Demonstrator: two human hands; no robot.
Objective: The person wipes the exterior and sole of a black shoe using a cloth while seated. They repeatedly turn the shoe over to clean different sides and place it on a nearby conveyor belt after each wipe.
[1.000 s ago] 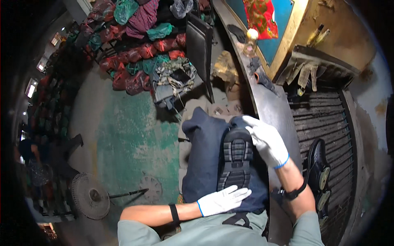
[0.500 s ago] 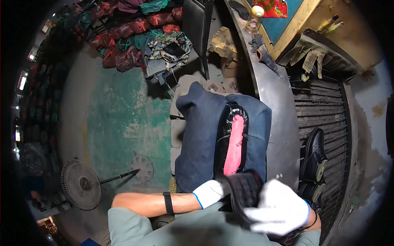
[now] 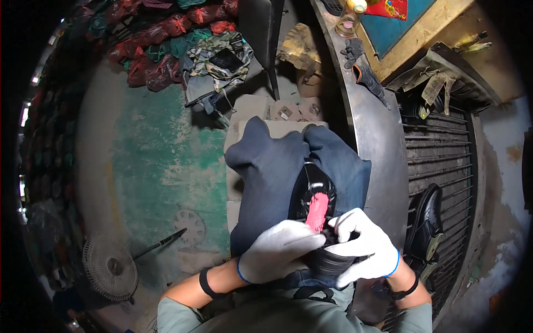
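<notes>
A black shoe upper [image 3: 312, 178] lies between my thighs, its toe end pointing away from me and its underside turned up. A pink strip [image 3: 318, 211] shows along the middle of that underside. Over the near end sits a black shoe sole [image 3: 331, 263], covering the strip there. My left hand [image 3: 282, 248], in a white glove, is closed at the left side of the sole, its fingertips by the pink strip. Gloved in white too, my right hand [image 3: 365, 244] grips the sole's right edge with bent fingers. Both palms are hidden.
On my right runs a metal bench [image 3: 380, 161] with a dark glove [image 3: 371, 83] and a glass jar [image 3: 347, 25]. Finished black shoes [image 3: 426, 222] stand on a slatted rack beyond it. To my left is a standing fan [image 3: 111, 265]; red bags [image 3: 161, 72] are heaped farther off.
Both hands have moved forward and the sole has come over the near end of the upper. Less of the pink strip shows now. The view has shifted slightly.
</notes>
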